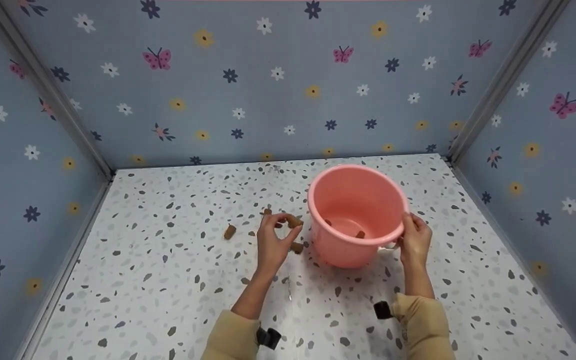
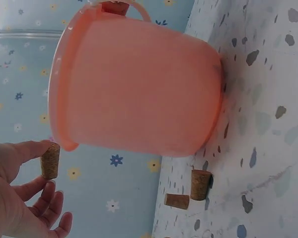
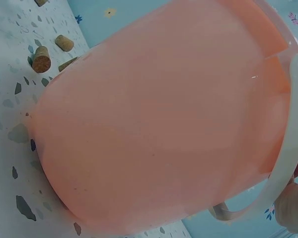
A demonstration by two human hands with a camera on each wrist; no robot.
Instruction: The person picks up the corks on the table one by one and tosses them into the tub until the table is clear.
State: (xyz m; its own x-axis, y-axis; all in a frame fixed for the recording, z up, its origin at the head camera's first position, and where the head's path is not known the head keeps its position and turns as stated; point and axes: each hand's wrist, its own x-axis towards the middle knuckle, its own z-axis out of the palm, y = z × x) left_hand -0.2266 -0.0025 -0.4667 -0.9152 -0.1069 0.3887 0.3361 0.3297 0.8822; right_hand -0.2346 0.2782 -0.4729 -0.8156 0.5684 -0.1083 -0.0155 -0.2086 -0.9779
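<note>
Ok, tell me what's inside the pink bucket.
Two brown corks are partly visible inside the pink bucket. Its near wall covers the front of the bottom, so whether more lie there cannot be seen.

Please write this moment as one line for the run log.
left hand: pinches cork beside pink bucket | right hand: grips bucket's rim | inside bucket: corks | table: more corks

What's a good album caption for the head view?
Left grip pinches a cork beside a pink bucket whose rim the right grip holds; more corks lie on the speckled surface.
</note>
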